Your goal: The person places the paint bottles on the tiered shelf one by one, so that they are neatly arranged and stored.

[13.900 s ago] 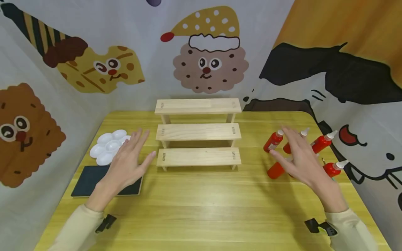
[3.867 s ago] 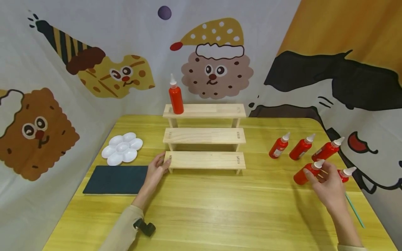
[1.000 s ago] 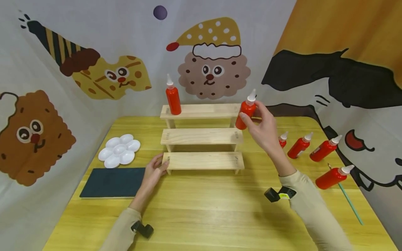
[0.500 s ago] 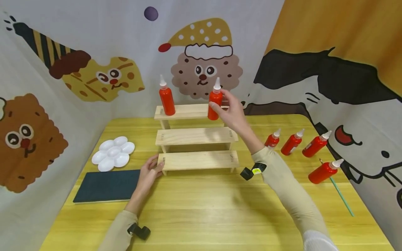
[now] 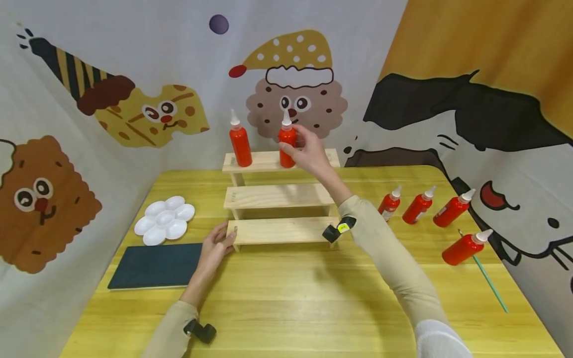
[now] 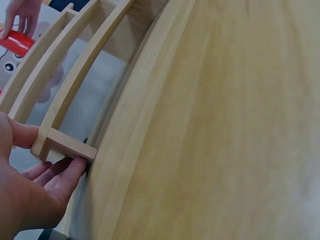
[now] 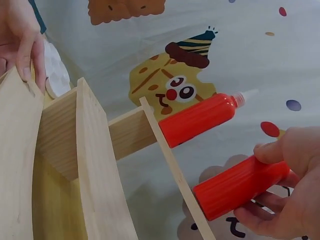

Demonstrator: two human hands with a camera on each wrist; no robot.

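Observation:
A three-tier wooden stand [image 5: 282, 231] stands at the middle back of the table. On its top tier, toward the left end, a red squeeze bottle [image 5: 241, 146] with a white nozzle stands upright. My right hand [image 5: 311, 153] grips a second red squeeze bottle [image 5: 286, 149] between thumb and fingers. Its base is right at the top tier's board in the right wrist view, to the right of the first bottle. My left hand [image 5: 214, 248] holds the left end of the lowest tier, thumb on the board [image 6: 45, 135] and fingers beneath at the leg.
Several more red squeeze bottles [image 5: 418, 209] stand or lean on the table at the right, with a green paintbrush-like stick [image 5: 490, 283] by the nearest. At left are a white flower-shaped palette [image 5: 164, 220] and a dark flat board [image 5: 154, 266]. A printed curtain [image 5: 179, 30] hangs behind.
My right hand has carried the second bottle from the right-hand group up and leftward to the top tier. Earlier, the first bottle came onto that tier. My left hand keeps holding the stand.

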